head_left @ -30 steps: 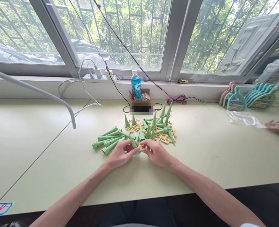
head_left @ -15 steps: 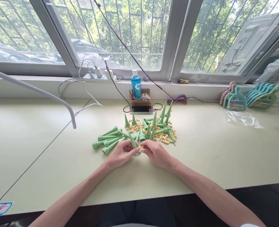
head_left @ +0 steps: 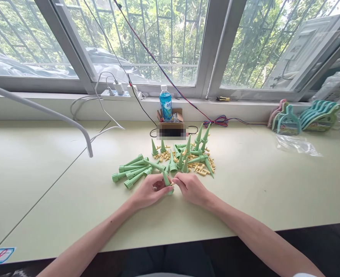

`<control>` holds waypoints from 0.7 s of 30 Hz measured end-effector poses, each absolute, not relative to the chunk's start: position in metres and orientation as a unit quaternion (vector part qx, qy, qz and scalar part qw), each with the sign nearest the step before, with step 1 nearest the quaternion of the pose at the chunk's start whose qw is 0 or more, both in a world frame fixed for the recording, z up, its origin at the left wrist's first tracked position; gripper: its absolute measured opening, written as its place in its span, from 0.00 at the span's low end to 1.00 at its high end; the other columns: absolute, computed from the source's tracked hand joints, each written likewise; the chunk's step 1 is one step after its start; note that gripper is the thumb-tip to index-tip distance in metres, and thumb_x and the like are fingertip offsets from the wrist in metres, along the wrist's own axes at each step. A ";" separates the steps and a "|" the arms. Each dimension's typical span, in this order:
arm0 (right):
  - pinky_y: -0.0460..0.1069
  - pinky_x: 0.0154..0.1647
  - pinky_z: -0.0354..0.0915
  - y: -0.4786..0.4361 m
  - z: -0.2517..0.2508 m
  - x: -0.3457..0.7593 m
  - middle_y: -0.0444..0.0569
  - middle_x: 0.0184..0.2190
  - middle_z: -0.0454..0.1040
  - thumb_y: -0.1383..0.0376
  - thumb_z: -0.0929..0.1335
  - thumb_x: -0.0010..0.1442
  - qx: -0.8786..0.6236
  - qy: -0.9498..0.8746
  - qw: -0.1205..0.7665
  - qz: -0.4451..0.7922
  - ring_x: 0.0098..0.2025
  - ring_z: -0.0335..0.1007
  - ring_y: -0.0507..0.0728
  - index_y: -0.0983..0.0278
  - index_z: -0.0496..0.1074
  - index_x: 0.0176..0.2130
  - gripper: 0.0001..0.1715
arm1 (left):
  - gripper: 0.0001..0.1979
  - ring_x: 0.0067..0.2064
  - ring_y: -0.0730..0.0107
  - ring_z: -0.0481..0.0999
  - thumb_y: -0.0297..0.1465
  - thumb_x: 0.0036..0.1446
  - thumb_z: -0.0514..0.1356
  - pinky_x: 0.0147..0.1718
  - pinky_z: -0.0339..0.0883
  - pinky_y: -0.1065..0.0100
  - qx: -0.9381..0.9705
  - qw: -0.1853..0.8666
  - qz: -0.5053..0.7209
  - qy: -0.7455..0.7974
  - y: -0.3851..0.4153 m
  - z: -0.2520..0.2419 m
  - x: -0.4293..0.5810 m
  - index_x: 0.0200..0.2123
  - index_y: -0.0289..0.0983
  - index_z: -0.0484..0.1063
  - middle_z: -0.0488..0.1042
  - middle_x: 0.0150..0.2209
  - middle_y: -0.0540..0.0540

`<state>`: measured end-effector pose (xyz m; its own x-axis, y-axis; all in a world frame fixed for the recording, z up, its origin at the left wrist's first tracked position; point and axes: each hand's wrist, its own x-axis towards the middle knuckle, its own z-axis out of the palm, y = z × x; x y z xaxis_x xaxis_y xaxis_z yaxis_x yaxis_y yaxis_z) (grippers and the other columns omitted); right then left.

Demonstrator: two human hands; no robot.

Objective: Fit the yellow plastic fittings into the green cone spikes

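So, green cone (head_left: 165,178) tilts in left hand (head_left: 150,191), gripped — right hand (head_left: 191,189) pinches yellow peg (head_left: 172,184).

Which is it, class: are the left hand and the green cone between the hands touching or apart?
Touching. The head view shows the left hand holding the green cone, its thumb across the cone's lower part.

Green cones (head_left: 173,164): matt plastic; tabletop (head_left: 262,184): smooth.
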<state>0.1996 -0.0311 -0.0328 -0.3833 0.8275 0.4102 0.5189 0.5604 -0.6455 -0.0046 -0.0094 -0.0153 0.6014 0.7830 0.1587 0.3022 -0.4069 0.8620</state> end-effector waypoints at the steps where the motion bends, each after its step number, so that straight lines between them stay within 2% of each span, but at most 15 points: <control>1: 0.46 0.24 0.51 -0.031 -0.033 0.199 0.44 0.21 0.66 0.61 0.57 0.74 -0.423 -0.805 0.361 0.207 0.22 0.57 0.51 0.62 0.62 0.26 0.24 | 0.12 0.24 0.76 0.58 0.38 0.62 0.62 0.20 0.55 0.74 0.798 0.409 0.285 0.339 -0.010 -0.016 -0.005 0.37 0.33 0.77 0.62 0.22 0.53; 3: 0.46 0.24 0.49 -0.032 -0.033 0.199 0.43 0.20 0.64 0.61 0.57 0.74 -0.432 -0.805 0.354 0.200 0.21 0.54 0.50 0.62 0.60 0.25 0.25 | 0.10 0.24 0.76 0.58 0.36 0.62 0.62 0.20 0.54 0.74 0.819 0.378 0.286 0.324 -0.010 -0.018 -0.004 0.37 0.34 0.77 0.61 0.22 0.53; 7: 0.47 0.24 0.48 -0.032 -0.033 0.197 0.42 0.18 0.60 0.62 0.58 0.73 -0.448 -0.804 0.336 0.201 0.20 0.52 0.50 0.62 0.59 0.23 0.25 | 0.08 0.25 0.76 0.62 0.33 0.63 0.61 0.22 0.57 0.74 0.856 0.321 0.278 0.296 -0.009 -0.021 -0.005 0.33 0.35 0.76 0.66 0.26 0.50; 11: 0.47 0.25 0.49 -0.032 -0.033 0.196 0.42 0.18 0.62 0.64 0.60 0.71 -0.459 -0.794 0.337 0.212 0.20 0.53 0.50 0.62 0.60 0.23 0.24 | 0.08 0.25 0.75 0.61 0.32 0.64 0.60 0.23 0.57 0.73 0.869 0.293 0.269 0.295 -0.009 -0.023 -0.005 0.34 0.35 0.76 0.67 0.26 0.50; 18: 0.45 0.27 0.56 -0.032 -0.030 0.199 0.42 0.25 0.71 0.63 0.63 0.70 -0.439 -0.769 0.383 0.262 0.24 0.62 0.51 0.63 0.70 0.41 0.08 | 0.07 0.24 0.76 0.57 0.32 0.62 0.62 0.23 0.53 0.73 0.826 0.333 0.308 0.335 -0.008 -0.019 -0.004 0.35 0.35 0.76 0.59 0.21 0.54; 21: 0.46 0.29 0.59 -0.031 -0.030 0.200 0.45 0.30 0.74 0.65 0.64 0.69 -0.422 -0.777 0.388 0.259 0.26 0.65 0.52 0.64 0.71 0.44 0.07 | 0.10 0.24 0.77 0.57 0.36 0.62 0.62 0.22 0.52 0.73 0.795 0.370 0.315 0.363 -0.007 -0.018 -0.004 0.34 0.34 0.76 0.62 0.22 0.53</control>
<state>0.2005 -0.0312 -0.0302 -0.3430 0.8569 0.3848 0.4550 0.5099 -0.7300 -0.0038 -0.0065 -0.0183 0.5372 0.8109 0.2322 0.3438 -0.4619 0.8176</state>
